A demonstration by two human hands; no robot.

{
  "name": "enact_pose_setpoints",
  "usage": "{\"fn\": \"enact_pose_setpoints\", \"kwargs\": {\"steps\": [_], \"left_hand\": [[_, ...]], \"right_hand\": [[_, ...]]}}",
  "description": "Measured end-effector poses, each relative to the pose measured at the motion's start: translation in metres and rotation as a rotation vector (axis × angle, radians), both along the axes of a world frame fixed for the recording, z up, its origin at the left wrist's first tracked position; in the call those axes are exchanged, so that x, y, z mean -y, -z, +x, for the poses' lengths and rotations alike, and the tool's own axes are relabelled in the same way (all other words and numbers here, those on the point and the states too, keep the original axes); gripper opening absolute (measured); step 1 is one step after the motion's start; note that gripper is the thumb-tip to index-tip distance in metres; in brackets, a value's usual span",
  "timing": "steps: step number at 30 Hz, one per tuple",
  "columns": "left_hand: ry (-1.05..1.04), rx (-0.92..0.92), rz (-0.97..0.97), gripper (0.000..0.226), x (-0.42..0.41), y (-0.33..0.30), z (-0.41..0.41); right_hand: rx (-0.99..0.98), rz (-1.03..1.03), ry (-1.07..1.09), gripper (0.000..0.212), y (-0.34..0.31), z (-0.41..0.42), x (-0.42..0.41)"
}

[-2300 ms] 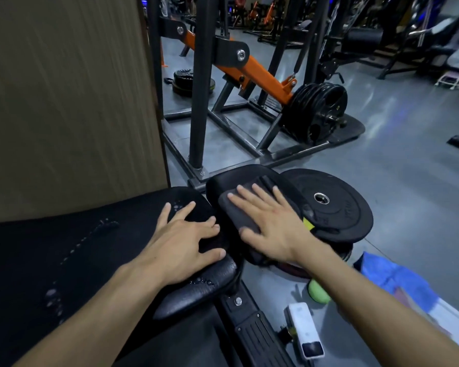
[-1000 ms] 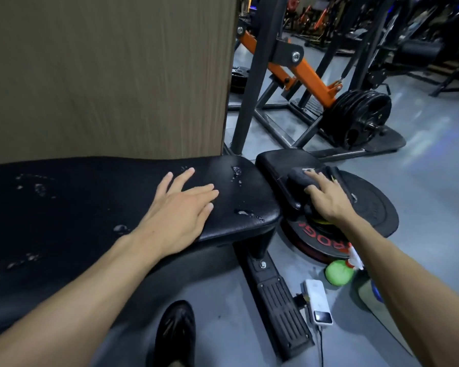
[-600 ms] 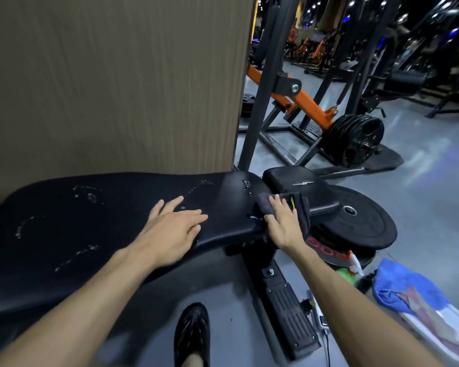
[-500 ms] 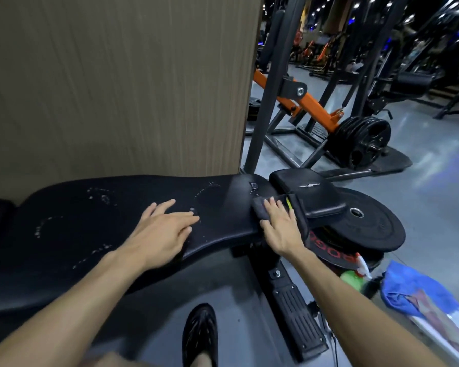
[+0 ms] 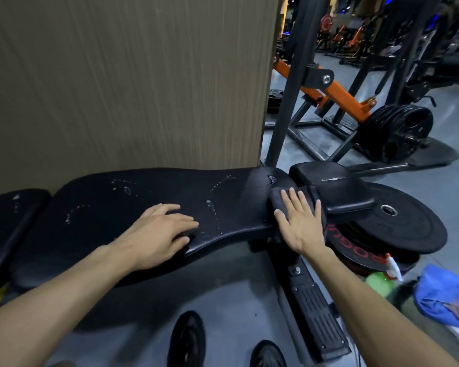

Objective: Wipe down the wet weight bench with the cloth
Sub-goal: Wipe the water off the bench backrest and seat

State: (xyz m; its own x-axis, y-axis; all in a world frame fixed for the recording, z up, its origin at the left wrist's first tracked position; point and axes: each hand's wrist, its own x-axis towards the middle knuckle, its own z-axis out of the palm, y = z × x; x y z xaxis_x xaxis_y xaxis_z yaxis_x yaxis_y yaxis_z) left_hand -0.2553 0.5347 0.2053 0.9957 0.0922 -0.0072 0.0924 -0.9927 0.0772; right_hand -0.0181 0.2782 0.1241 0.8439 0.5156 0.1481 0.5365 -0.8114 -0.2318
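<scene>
The black weight bench (image 5: 112,207) stretches across the view, its long pad speckled with water drops. My left hand (image 5: 159,229) rests on the pad's near edge, fingers relaxed and spread. My right hand (image 5: 300,221) presses flat on a dark grey cloth (image 5: 276,200) at the pad's right end, beside the gap to the small seat pad (image 5: 329,184). Most of the cloth is hidden under my palm.
A wood-grain wall (image 5: 130,80) stands behind the bench. Stacked black weight plates (image 5: 398,229) lie to the right, with a green spray bottle (image 5: 379,282) and a blue cloth (image 5: 445,295) on the floor. An orange and black machine (image 5: 342,96) stands beyond. My shoes (image 5: 188,340) are below.
My right hand carried the cloth from the seat pad leftward onto the right end of the long pad and now lies flat on it. My left hand slid left along the pad.
</scene>
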Motion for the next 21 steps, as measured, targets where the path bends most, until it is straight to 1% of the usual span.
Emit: {"fn": "enact_pose_setpoints", "kwargs": {"steps": [2,4,6,9,11,13,15,19,21], "left_hand": [[0.029,-0.036,0.08,0.048,-0.009,-0.005,-0.005],[0.022,-0.034,0.113,0.058,-0.021,-0.008,-0.008],[0.005,-0.029,0.101,0.072,-0.025,-0.006,-0.007],[0.013,-0.003,0.067,0.08,-0.023,0.005,0.001],[-0.004,0.016,0.041,0.082,-0.026,0.011,0.009],[-0.04,0.045,0.014,0.081,-0.037,0.015,0.017],[-0.082,0.091,-0.026,0.077,-0.052,0.018,0.025],[-0.157,0.141,-0.174,0.07,-0.075,0.023,0.043],[-0.153,0.139,-0.228,0.07,-0.076,0.023,0.051]], "right_hand": [[0.053,0.003,-0.061,0.069,0.003,-0.012,-0.004],[0.106,-0.003,-0.121,0.07,0.006,-0.024,-0.009],[0.137,0.008,-0.194,0.068,0.009,-0.03,-0.007],[0.116,0.06,-0.267,0.065,0.006,-0.01,0.005],[0.082,0.1,-0.213,0.063,0.004,0.01,0.009],[0.062,0.123,-0.08,0.063,0.002,0.022,0.001],[0.068,0.074,0.009,0.066,-0.001,0.021,-0.017],[0.098,-0.067,-0.103,0.067,-0.009,0.002,-0.046],[0.101,-0.11,-0.151,0.068,-0.014,-0.002,-0.048]]}}
